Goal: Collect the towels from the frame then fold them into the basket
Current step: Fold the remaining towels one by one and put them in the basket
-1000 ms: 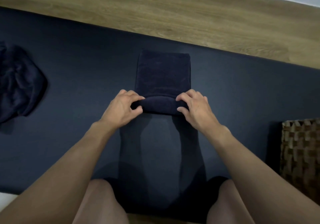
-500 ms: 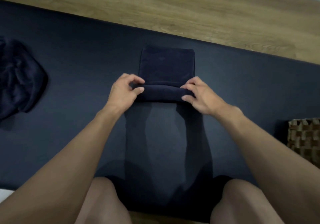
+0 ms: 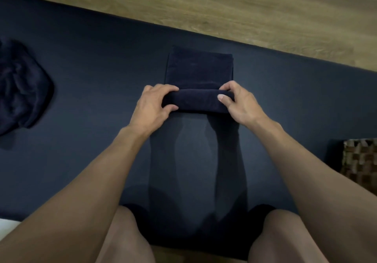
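Towel [image 3: 199, 73] mid-mat [image 3: 102, 59], roughly half rolled | basket [image 3: 361, 160] at 4 o'clock, can't see inside | left hand [image 3: 152, 105] and right hand [image 3: 239, 103] each pinching a roll end | flat part to go at 12 o'clock | crumpled towel pile [image 3: 22, 85] at 9 o'clock, not folded yet

1 head view, forward-down, close over left hand [image 3: 152, 107], right hand [image 3: 241, 104].

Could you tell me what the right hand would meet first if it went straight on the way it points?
The right hand grips the rolled end of the towel; straight on, it would probably first meet that towel's flat part beyond the roll.
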The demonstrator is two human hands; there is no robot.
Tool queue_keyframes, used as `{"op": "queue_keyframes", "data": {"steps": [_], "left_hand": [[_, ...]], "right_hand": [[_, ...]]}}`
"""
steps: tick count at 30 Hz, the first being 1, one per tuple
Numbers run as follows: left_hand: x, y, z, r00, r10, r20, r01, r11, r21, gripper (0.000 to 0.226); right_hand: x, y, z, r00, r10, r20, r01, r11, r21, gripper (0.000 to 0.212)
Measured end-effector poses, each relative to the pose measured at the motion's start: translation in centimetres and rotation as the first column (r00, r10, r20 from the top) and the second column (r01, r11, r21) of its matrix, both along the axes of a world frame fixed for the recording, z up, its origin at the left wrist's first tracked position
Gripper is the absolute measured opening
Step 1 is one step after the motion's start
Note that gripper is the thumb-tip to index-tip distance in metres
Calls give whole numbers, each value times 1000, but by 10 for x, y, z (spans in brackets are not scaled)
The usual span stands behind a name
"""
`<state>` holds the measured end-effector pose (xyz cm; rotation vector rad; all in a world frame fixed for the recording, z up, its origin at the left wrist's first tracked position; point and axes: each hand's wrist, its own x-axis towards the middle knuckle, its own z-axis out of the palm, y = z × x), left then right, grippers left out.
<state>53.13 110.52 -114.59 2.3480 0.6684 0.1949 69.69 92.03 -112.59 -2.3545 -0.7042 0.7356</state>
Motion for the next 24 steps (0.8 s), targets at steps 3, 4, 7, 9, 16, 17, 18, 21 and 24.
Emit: {"op": "queue_keyframes", "data": {"steps": [3,4,7,9,16,17,18,21,24], "left_hand": [[-4,9,5,999,38,-26,-40,995,-87,34],[-3,8,7,999,39,-39,-42,996,-85,32],[6,-1,11,998,69,2,-69,996,61,20],[11,-7,11,999,-16,45,0,939,345,10],[-8,-11,-7,931,-300,-206,364,755,546,26],[-6,-10,-7,926,-300,-230,377,750,544,29],[-3,-9,-7,923,-299,-243,385,745,544,31],[11,-8,-2,916,-293,-273,400,722,565,37],[14,-4,0,913,-281,-294,406,683,608,39]], "right_hand": [[-3,-8,-4,987,-41,-156,47,998,31,9],[-2,-10,-7,982,-52,-181,56,998,18,9],[0,-2,-7,993,15,115,-17,1000,18,10],[-1,3,-6,853,159,498,-156,987,-47,9],[-34,-24,-16,690,351,632,-319,932,-170,31],[-36,-27,-18,665,388,638,-334,919,-211,41],[-38,-27,-19,639,428,639,-338,903,-266,52],[-37,-25,-20,604,467,646,-281,883,-375,71],[-34,-21,-22,561,457,691,-236,888,-396,58]]}}
